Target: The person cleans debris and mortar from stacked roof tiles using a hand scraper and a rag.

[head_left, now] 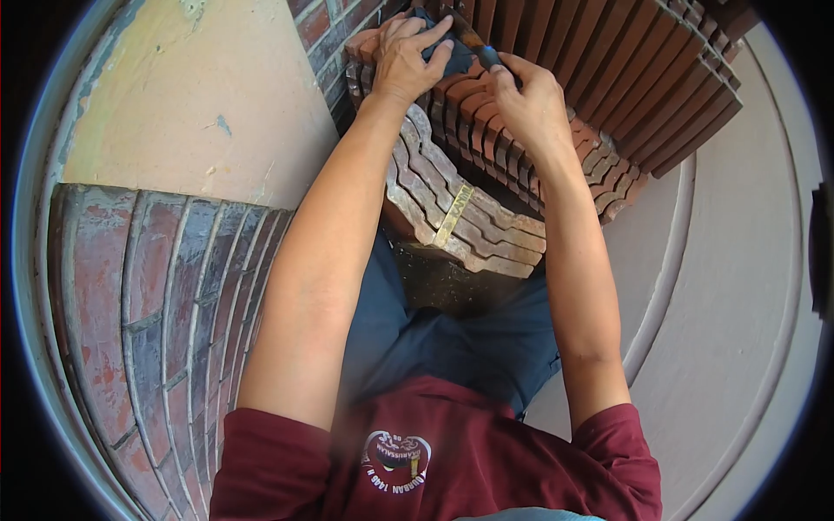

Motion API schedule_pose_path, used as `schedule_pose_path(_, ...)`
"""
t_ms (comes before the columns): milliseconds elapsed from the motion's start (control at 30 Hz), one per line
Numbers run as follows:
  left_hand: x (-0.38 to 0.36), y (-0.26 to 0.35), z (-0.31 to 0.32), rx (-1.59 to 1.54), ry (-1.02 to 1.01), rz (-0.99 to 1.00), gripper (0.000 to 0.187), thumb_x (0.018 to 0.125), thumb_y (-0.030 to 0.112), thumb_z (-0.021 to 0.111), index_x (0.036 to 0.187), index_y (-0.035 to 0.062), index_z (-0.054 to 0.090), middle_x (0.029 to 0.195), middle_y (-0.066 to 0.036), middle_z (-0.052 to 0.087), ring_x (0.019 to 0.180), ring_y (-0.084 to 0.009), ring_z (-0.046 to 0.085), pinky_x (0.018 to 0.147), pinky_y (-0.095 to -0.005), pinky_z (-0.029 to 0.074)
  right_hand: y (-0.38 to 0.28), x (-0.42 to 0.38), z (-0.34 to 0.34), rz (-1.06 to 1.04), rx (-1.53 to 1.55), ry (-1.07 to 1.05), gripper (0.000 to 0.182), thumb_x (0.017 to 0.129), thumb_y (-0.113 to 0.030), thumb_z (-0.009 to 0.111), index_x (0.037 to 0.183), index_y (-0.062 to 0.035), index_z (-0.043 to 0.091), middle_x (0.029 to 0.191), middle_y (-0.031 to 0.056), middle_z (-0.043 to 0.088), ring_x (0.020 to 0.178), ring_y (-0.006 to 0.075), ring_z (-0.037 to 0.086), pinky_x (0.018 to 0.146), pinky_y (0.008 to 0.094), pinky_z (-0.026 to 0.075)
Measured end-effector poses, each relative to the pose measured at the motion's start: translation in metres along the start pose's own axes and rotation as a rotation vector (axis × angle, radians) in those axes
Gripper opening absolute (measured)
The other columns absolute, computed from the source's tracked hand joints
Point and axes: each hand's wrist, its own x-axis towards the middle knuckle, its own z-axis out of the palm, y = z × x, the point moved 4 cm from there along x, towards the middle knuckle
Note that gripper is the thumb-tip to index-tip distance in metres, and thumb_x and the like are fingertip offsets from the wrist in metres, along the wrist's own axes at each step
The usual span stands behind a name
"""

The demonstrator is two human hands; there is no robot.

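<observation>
My right hand [534,104] is wrapped around the dark blue handle of a knife-like tool [473,40]. Its rusty brown blade points up and left toward my other hand. My left hand [408,59] lies over a dark blue-black piece of material [445,57] on top of the clay tiles, thumb and index finger spread apart. The blade's far end comes close to that index fingertip. Below both hands runs a stacked row of orange-red clay roof tiles [482,113], standing on edge. Part of the dark material is hidden under the left fingers.
Nearer my legs stands another stack of greyish, wavy tiles [426,187] with a yellow label [453,214]. Brown ribbed pieces [625,74] lean at the upper right. A brick wall [165,286] rises on the left, and pale flooring [730,260] spreads on the right.
</observation>
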Motion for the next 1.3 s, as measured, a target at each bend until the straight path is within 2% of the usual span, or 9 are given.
schedule_pose_path(133, -0.004, 0.001, 0.002, -0.041, -0.029, -0.047, 0.039, 0.084, 0.025, 0.071, 0.12, 0.0104, 0.072, 0.1, -0.013, 0.066, 0.11, -0.0393, 0.058, 0.102, -0.044, 0.044, -0.015, 0.003, 0.008, 0.062, -0.018, -0.056, 0.033, 0.09, -0.022, 0.055, 0.109, 0.0005, 0.071, 0.09, 0.0272, 0.07, 0.093, 0.0428, 0.069, 0.085, 0.0439, 0.054)
schedule_pose_path(200, -0.001, 0.0, 0.001, -0.041, -0.025, -0.049, 0.038, 0.084, 0.025, 0.071, 0.119, 0.0087, 0.072, 0.101, -0.014, 0.066, 0.109, -0.0395, 0.059, 0.102, -0.0441, 0.044, -0.008, 0.006, 0.014, -0.019, -0.064, -0.026, 0.034, 0.09, -0.022, 0.055, 0.111, 0.0005, 0.07, 0.091, 0.0275, 0.07, 0.091, 0.0435, 0.069, 0.084, 0.045, 0.054)
schedule_pose_path(333, 0.002, 0.002, -0.001, 0.012, 0.096, -0.013, 0.053, 0.082, 0.028, 0.072, 0.128, 0.0044, 0.062, 0.1, -0.018, 0.066, 0.102, -0.0381, 0.061, 0.098, -0.0447, 0.046, 0.002, -0.007, 0.013, -0.046, -0.013, 0.036, 0.036, 0.091, -0.022, 0.055, 0.116, -0.0007, 0.068, 0.093, 0.0277, 0.07, 0.093, 0.0416, 0.069, 0.085, 0.0435, 0.053)
schedule_pose_path(367, 0.0, 0.0, -0.002, -0.125, 0.022, -0.192, 0.054, 0.08, 0.027, 0.074, 0.126, 0.0034, 0.058, 0.102, -0.019, 0.066, 0.103, -0.037, 0.061, 0.095, -0.0437, 0.047, 0.005, -0.011, 0.012, -0.012, 0.029, 0.033, 0.036, 0.092, -0.022, 0.055, 0.117, -0.0009, 0.068, 0.094, 0.0271, 0.07, 0.093, 0.0405, 0.07, 0.085, 0.0427, 0.053)
schedule_pose_path(400, 0.0, 0.0, -0.003, -0.131, 0.02, -0.201, 0.052, 0.08, 0.027, 0.075, 0.123, 0.0034, 0.058, 0.103, -0.019, 0.066, 0.102, -0.0365, 0.062, 0.094, -0.0433, 0.047, 0.009, -0.013, 0.011, 0.025, 0.071, 0.03, 0.036, 0.092, -0.022, 0.055, 0.118, -0.0011, 0.068, 0.095, 0.0266, 0.071, 0.093, 0.0394, 0.07, 0.085, 0.042, 0.053)
schedule_pose_path(433, 0.0, -0.001, -0.003, -0.136, 0.019, -0.208, 0.05, 0.08, 0.026, 0.075, 0.121, 0.0034, 0.058, 0.103, -0.019, 0.066, 0.102, -0.036, 0.062, 0.093, -0.0428, 0.047, 0.009, -0.011, 0.011, -0.003, 0.121, 0.042, 0.035, 0.094, -0.022, 0.055, 0.12, -0.0009, 0.068, 0.09, 0.0208, 0.073, 0.087, 0.0316, 0.072, 0.081, 0.0384, 0.053)
schedule_pose_path(633, 0.001, 0.002, -0.004, -0.106, -0.012, -0.165, 0.039, 0.08, 0.025, 0.075, 0.111, 0.005, 0.061, 0.105, -0.019, 0.066, 0.105, -0.0385, 0.061, 0.094, -0.0441, 0.046, 0.0, 0.003, 0.01, 0.013, 0.237, 0.014, 0.036, 0.095, -0.022, 0.056, 0.12, 0.0013, 0.067, 0.084, 0.0111, 0.072, 0.079, 0.0168, 0.068, 0.074, 0.0318, 0.052)
schedule_pose_path(967, 0.002, 0.005, -0.004, -0.132, -0.04, -0.146, 0.035, 0.08, 0.024, 0.074, 0.11, 0.008, 0.066, 0.108, -0.017, 0.068, 0.116, -0.0413, 0.056, 0.104, -0.0471, 0.041, -0.002, -0.002, 0.019, 0.026, 0.297, 0.039, 0.034, 0.097, -0.018, 0.055, 0.122, 0.0009, 0.067, 0.087, 0.009, 0.072, 0.078, 0.0119, 0.065, 0.072, 0.0274, 0.051)
schedule_pose_path(1300, 0.003, 0.006, -0.004, -0.106, -0.028, -0.105, 0.031, 0.081, 0.023, 0.073, 0.107, 0.0075, 0.068, 0.104, -0.014, 0.068, 0.113, -0.0407, 0.057, 0.103, -0.0471, 0.041, 0.007, -0.009, 0.006, 0.142, 0.408, 0.02, 0.032, 0.098, -0.019, 0.055, 0.122, -0.0014, 0.068, 0.083, 0.004, 0.069, 0.075, 0.0107, 0.06, 0.069, 0.0286, 0.049)
